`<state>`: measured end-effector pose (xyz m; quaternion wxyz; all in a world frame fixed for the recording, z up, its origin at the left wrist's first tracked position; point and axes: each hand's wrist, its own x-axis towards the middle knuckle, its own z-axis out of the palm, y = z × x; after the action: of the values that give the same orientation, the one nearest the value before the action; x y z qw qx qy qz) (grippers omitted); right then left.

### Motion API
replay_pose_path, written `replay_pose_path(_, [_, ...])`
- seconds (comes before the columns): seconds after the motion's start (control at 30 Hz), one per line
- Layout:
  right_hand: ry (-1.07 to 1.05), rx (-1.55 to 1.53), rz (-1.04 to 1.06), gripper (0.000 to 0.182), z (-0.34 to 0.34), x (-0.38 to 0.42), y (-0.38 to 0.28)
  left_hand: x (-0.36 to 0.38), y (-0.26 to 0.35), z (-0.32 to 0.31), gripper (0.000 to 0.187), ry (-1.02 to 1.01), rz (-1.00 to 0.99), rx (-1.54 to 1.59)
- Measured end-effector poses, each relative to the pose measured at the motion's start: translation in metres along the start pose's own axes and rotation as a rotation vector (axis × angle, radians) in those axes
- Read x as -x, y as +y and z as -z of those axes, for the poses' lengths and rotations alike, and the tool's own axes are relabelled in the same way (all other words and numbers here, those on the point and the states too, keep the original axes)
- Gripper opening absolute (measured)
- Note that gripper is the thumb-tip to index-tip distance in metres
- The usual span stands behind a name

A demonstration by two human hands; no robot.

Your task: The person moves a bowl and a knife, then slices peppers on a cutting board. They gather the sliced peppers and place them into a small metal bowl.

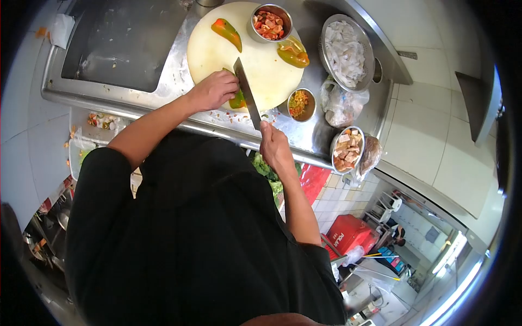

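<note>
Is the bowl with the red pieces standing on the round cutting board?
Yes, the bowl with red pieces stands on the far edge of the round cutting board.

A single camera sits on the person's head and looks steeply down over the chest and both arms, so the counter [163,92] appears at the top of the frame, far edge uppermost. The wide fisheye lens bends the edges into a dark round border. It stands close above the cutting board [217,49], with floor tiles [337,206] seen lower right.
</note>
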<state>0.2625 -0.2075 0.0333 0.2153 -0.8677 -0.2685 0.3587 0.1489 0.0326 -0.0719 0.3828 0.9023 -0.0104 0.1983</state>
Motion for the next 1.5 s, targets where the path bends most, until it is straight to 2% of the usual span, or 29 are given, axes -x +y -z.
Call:
replay_pose_path(0.07, [0.147, 0.087, 0.185, 0.062, -0.018, -0.003, 0.02, 0.0, -0.003, -0.001, 0.018, 0.017, 0.002, 0.004])
replay_pose_path(0.17, [0.211, 0.05, 0.231, 0.061, -0.034, -0.017, 0.017, 0.003, -0.002, -0.002, 0.017, 0.04, 0.005, 0.023])
replay_pose_path(0.27, [-0.056, -0.023, -0.095, 0.059, -0.001, -0.005, -0.02, 0.001, -0.003, -0.001, 0.017, 0.043, -0.006, 0.015])
replay_pose_path(0.3, [-0.073, -0.037, -0.104, 0.057, 0.008, 0.001, -0.028, 0.002, -0.002, -0.001, 0.017, 0.04, 0.007, 0.017])
replay_pose_path(0.4, [0.021, 0.042, 0.037, 0.056, -0.013, 0.001, -0.009, 0.005, -0.003, -0.002, 0.016, 0.062, 0.024, 0.059])
replay_pose_path(0.53, [0.051, 0.055, 0.037, 0.053, -0.019, -0.004, -0.015, 0.005, 0.0, -0.001, 0.016, 0.056, 0.027, 0.051])
replay_pose_path(0.63, [-0.066, 0.016, -0.123, 0.054, 0.004, 0.009, -0.036, 0.005, 0.0, -0.001, 0.017, 0.074, 0.011, 0.034])
replay_pose_path(0.73, [0.031, 0.083, 0.024, 0.055, -0.021, 0.004, -0.012, 0.007, -0.001, -0.004, 0.017, 0.088, 0.04, 0.063])
replay_pose_path(0.87, [0.044, 0.05, -0.017, 0.055, -0.027, -0.007, -0.013, 0.009, -0.002, -0.004, 0.018, 0.093, 0.049, 0.06])
replay_pose_path(0.97, [-0.008, 0.011, -0.125, 0.054, -0.011, 0.001, -0.035, 0.013, 0.0, -0.007, 0.017, 0.099, 0.056, 0.031])
replay_pose_path(1.13, [-0.01, -0.021, -0.08, 0.055, -0.011, 0.013, -0.036, 0.012, 0.002, -0.006, 0.017, 0.101, 0.063, 0.022])
replay_pose_path(1.27, [0.105, 0.074, 0.008, 0.055, -0.039, -0.001, -0.024, 0.01, -0.002, -0.008, 0.018, 0.112, 0.046, 0.001])
replay_pose_path(1.4, [0.07, 0.041, 0.046, 0.057, -0.028, -0.006, -0.024, 0.014, 0.003, -0.007, 0.016, 0.128, 0.033, -0.008])
replay_pose_path(1.5, [-0.022, -0.016, -0.119, 0.057, -0.009, 0.007, -0.043, 0.013, 0.002, -0.003, 0.016, 0.151, 0.001, -0.023])
